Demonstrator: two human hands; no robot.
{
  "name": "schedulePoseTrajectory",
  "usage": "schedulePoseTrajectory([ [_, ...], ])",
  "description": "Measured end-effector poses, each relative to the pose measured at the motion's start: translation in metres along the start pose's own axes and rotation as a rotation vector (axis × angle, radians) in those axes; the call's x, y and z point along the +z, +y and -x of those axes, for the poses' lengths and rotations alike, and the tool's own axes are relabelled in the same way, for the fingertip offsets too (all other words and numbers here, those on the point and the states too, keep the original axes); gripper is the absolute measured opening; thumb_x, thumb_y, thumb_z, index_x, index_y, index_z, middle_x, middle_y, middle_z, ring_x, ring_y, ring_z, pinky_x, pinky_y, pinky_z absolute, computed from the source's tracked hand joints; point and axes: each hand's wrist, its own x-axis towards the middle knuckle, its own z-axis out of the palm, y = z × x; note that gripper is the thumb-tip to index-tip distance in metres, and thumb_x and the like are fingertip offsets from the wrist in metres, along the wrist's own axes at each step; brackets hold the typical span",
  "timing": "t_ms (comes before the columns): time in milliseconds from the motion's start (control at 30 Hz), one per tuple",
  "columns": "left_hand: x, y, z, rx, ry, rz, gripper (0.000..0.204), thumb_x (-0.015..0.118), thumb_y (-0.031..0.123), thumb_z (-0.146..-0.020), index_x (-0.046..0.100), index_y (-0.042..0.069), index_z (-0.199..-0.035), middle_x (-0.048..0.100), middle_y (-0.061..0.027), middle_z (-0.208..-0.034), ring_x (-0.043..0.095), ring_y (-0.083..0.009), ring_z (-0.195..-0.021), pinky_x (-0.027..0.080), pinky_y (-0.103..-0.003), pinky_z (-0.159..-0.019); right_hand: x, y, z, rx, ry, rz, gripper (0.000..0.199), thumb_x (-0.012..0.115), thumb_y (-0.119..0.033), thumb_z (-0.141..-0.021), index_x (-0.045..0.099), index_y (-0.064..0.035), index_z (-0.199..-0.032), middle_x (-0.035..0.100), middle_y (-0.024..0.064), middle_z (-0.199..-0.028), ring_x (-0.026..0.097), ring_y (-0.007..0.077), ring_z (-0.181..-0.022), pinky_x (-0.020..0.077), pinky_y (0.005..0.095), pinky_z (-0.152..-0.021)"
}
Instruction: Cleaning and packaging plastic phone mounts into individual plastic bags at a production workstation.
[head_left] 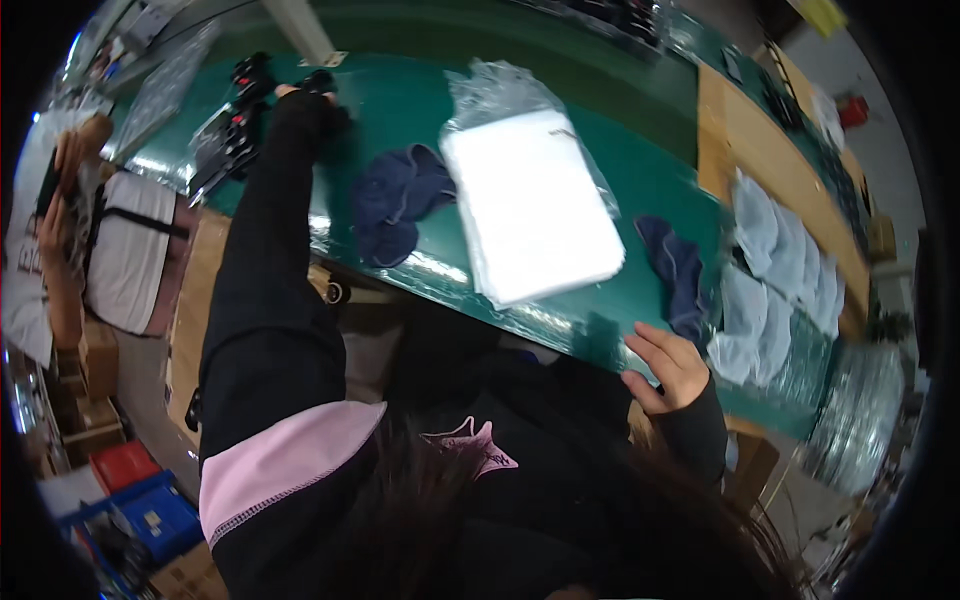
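Note:
My left arm stretches far across the green table (390, 100) to its back left. Only a little of my left hand (288, 90) shows past the black sleeve, beside a small black object (318, 82); whether it grips this is hidden. Near the front edge hovers my right hand (672, 372), fingers apart and holding nothing. A stack of white sheets or pouches (535, 205) lies mid-table, partly in a clear plastic bag (500, 90). To its left is a crumpled dark blue cloth (395, 205); another dark blue cloth (675, 275) lies above my right hand.
Several black devices with red marks (242, 125) sit at the far left. White wrapped items (765, 290) lie in rows on the right. A metal post (303, 35) stands at the back. Another person (130, 240) is on the left, above a blue crate (160, 520).

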Motion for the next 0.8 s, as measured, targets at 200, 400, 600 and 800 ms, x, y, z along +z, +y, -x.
schedulePoseTrajectory([
  [200,-0.054,0.071,0.098,0.255,0.604,1.621,0.063,0.073,0.007,-0.062,0.048,0.007,-0.12,0.059,-0.0092,-0.106,0.059,-0.0191,-0.092,0.048,-0.038,-0.082,-0.019,0.02,0.034,0.363,0.132,-0.638,0.04,0.063,-0.005,-0.077,0.054,0.0021,-0.115,0.061,0.0152,-0.105,0.06,0.0232,-0.1,0.0467,0.0319,-0.085],
  [400,-0.151,0.172,0.27,0.904,0.576,1.153,0.066,0.07,0.005,-0.057,0.051,0.006,-0.12,0.059,-0.0147,-0.106,0.058,-0.0238,-0.1,0.041,-0.036,-0.094,0.013,0.012,-0.06,0.263,0.118,-1.327,0.059,0.05,-0.029,-0.089,0.03,0.0031,-0.135,0.046,0.0202,-0.128,0.049,0.0248,-0.114,0.0372,0.0343,-0.098],
  [600,-0.119,0.217,0.285,0.554,0.694,2.077,0.067,0.058,0.004,-0.069,0.032,-0.001,-0.13,0.041,-0.017,-0.13,0.044,-0.0375,-0.118,0.034,-0.044,-0.101,0.022,-0.033,-0.066,0.189,0.513,-1.166,0.045,0.065,-0.006,-0.078,0.042,0.0013,-0.116,0.056,0.0155,-0.115,0.054,0.0207,-0.104,0.0437,0.0328,-0.091],
  [800,-0.156,0.222,0.291,0.25,-0.312,2.758,0.062,0.052,0.054,-0.084,0.046,-0.001,-0.114,0.056,-0.0102,-0.089,0.056,-0.0208,-0.08,0.05,-0.036,-0.07,0.028,-0.063,-0.057,-0.247,0.56,-0.277,0.044,0.076,-0.008,-0.058,0.055,-0.004,-0.097,0.059,0.0101,-0.087,0.058,0.0297,-0.081,0.047,0.0343,-0.07],
])
